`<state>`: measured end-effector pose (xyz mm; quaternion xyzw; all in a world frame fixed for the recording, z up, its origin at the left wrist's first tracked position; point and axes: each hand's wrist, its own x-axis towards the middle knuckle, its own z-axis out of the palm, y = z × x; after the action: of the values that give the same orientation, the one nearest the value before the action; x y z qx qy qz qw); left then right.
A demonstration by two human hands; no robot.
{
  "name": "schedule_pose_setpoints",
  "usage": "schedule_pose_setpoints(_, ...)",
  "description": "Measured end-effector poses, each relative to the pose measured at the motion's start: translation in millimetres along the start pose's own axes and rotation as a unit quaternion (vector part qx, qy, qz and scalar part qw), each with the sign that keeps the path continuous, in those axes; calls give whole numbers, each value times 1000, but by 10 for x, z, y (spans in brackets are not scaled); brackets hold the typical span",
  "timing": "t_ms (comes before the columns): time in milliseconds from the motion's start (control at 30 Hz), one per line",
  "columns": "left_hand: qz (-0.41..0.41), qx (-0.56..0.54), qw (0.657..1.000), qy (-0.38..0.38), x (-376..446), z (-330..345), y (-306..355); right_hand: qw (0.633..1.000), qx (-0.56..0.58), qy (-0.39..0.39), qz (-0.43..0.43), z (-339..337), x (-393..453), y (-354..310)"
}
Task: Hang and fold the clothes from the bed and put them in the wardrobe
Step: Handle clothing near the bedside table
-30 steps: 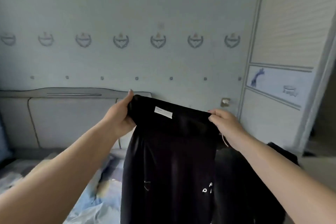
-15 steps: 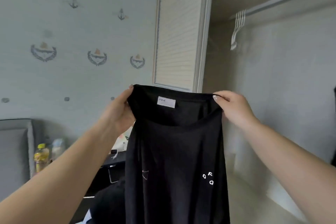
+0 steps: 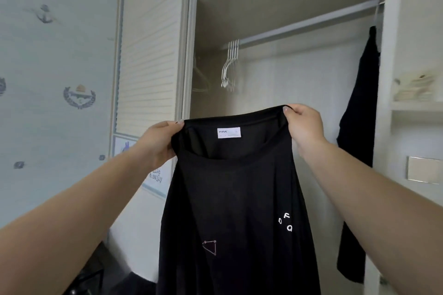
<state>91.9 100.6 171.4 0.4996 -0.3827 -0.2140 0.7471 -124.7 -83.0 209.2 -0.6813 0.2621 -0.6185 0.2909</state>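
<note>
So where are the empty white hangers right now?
In the head view, the white hangers hang bunched at the left end of the wardrobe rail, above the black T-shirt and well left of the dark garment.

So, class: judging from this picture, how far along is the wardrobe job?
Done: one dark garment already hangs on the rail. In hand: left hand and right hand grip a black shirt by its neckline. Left: fitting it onto an empty hanger.

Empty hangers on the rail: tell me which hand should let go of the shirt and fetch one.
Probably the left hand: the white hangers hang up-left of the black shirt, nearer it than the right hand.
</note>
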Motion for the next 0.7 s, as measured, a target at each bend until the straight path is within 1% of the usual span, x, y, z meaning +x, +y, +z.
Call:
schedule_pose_setpoints(100,-13,-36,998,-42,359,150,-55,999,-30,34,-7,50,271,84)
schedule_pose_setpoints(233,-29,-132,987,-90,893,277,-88,996,-31,81,-1,151,654,204)
schedule_pose_setpoints(367,-29,-232,966,-112,1475,388,-85,990,-66,124,-9,232,991,299)
schedule_pose_setpoints(467,-12,-288,946,-150,1859,553,-58,985,-87,148,-24,258,1249,375)
schedule_pose_setpoints(567,7,-335,925,-179,2170,730,-41,979,-118,162,-26,253,1462,421)
schedule_pose_setpoints(700,25,-356,913,-197,2501,959,-46,975,-160,150,-28,194,1710,471)
